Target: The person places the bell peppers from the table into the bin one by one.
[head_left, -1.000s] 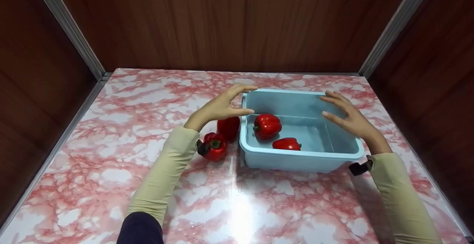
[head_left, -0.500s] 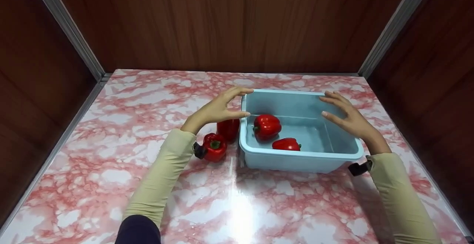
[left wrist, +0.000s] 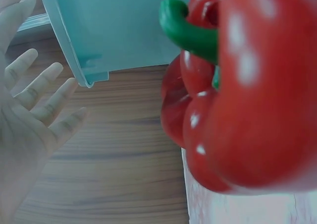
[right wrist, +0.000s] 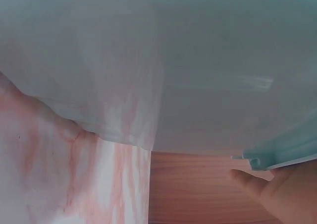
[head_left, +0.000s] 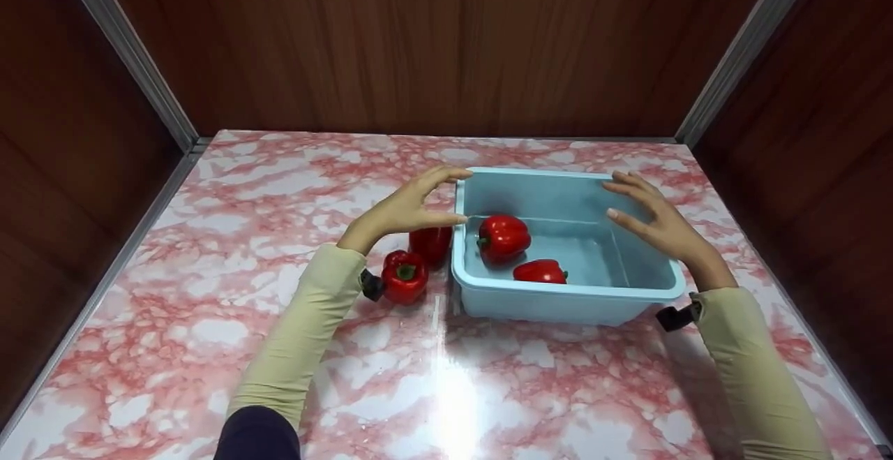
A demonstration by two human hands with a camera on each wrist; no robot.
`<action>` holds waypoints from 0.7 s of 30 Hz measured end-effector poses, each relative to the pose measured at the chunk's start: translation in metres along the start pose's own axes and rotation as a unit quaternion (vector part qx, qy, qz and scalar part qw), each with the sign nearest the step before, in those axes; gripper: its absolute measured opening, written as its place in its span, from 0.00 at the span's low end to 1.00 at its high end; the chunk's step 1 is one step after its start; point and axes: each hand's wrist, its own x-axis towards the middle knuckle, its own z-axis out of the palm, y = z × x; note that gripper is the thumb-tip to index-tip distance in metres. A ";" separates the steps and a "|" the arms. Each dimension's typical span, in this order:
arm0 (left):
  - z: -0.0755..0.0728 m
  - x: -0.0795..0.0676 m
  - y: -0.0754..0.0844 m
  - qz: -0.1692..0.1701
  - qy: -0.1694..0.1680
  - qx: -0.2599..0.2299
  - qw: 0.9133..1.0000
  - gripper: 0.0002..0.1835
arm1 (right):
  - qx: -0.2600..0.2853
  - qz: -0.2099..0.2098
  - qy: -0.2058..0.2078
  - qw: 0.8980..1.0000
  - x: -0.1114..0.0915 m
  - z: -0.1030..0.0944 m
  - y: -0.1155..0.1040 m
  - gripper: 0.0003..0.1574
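A light blue plastic bin [head_left: 554, 303] holds two red bell peppers, one at its left [head_left: 504, 239] and a partly hidden one [head_left: 541, 271] behind the front wall. Outside, against its left side, lie two more: a front bell pepper [head_left: 404, 277] and a rear bell pepper [head_left: 430, 243], partly covered by my left hand [head_left: 401, 210]. That hand hovers by the left rim, thumb and fingers spread, holding nothing; the left wrist view shows its fingers [left wrist: 42, 85] apart from the peppers. Over the right rim is my right hand [head_left: 666, 233], fingers parted, gripping nothing; whether it touches the rim is unclear.
The bin stands on a red-and-white marbled tabletop [head_left: 209, 334]. Dark wood panels [head_left: 446, 48] enclose the back and both sides, with metal strips at the corners. A bright light reflection lies on the table front.
My left hand has drifted slightly left and toward me, away from the bin's rim. The right hand, the bin and the peppers have stayed in place.
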 end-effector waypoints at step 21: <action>0.001 -0.013 -0.006 -0.005 0.008 0.004 1.000 0.37 | 0.000 0.004 0.000 1.000 -0.001 -0.001 -0.001 0.30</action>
